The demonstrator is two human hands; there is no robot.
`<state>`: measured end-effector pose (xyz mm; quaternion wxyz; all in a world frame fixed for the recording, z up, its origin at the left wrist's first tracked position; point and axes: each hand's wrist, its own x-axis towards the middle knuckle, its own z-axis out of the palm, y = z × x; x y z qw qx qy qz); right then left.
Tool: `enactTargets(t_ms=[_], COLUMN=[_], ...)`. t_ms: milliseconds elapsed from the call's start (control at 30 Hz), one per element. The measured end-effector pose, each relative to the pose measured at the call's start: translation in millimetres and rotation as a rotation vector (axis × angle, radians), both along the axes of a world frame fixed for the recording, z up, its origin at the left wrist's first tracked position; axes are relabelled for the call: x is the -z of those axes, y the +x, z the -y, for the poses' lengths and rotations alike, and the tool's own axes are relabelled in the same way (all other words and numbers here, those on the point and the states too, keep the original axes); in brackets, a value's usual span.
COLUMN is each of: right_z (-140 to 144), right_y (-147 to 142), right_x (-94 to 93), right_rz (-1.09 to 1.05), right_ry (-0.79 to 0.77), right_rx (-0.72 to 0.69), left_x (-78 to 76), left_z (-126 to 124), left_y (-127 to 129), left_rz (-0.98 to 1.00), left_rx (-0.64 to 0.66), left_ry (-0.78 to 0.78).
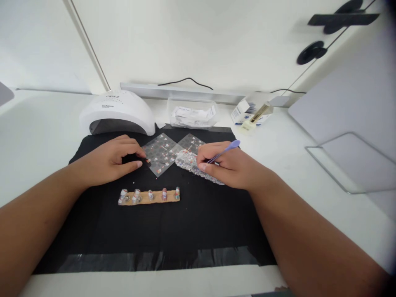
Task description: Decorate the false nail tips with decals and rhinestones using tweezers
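My right hand (221, 163) pinches purple tweezers (229, 147), their broad rounded end pointing up to the right. The working tips are hidden by my fingers, above a clear compartment case (188, 162) of small shiny gems. My left hand (119, 159) rests on the black mat, thumb and index finger apart. Its fingertips touch the left corner of a transparent sticker sheet (161, 154) with small red and white characters. A second sheet (189, 142) lies partly behind the case. Nearer me, several decorated press-on nails (150, 195) are mounted along a tan strip (157, 197).
A white nail lamp (123, 109) stands at the back left of the black mat (173, 235). Behind the sheets sits a clear bin (192, 119) of white packets. An opened small box (243, 111) and a bottle with a gold cap (260, 113) stand back right.
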<state>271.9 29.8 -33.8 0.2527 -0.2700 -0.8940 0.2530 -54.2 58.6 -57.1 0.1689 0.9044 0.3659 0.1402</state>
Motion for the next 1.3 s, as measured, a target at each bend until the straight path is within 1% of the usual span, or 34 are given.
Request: enactTargets(t_ms=[333, 1067, 1300], right_z=[0.3, 0.0, 0.5], right_y=[0.2, -0.1, 0.2], right_x=[0.0, -0.1, -0.2], right_rz=[0.005, 0.01, 0.023], right_ry=[0.003, 0.002, -0.006], right_rx=[0.002, 0.012, 0.019], left_x=[1.0, 0.1, 1.3], left_z=[0.0, -0.4, -1.4], left_y=[1.0, 1.2, -0.1], left_rz=[0.012, -0.005, 0.001], left_rx=[-0.011, 0.019, 0.002], left_ry=[0.009, 0.015, 0.001])
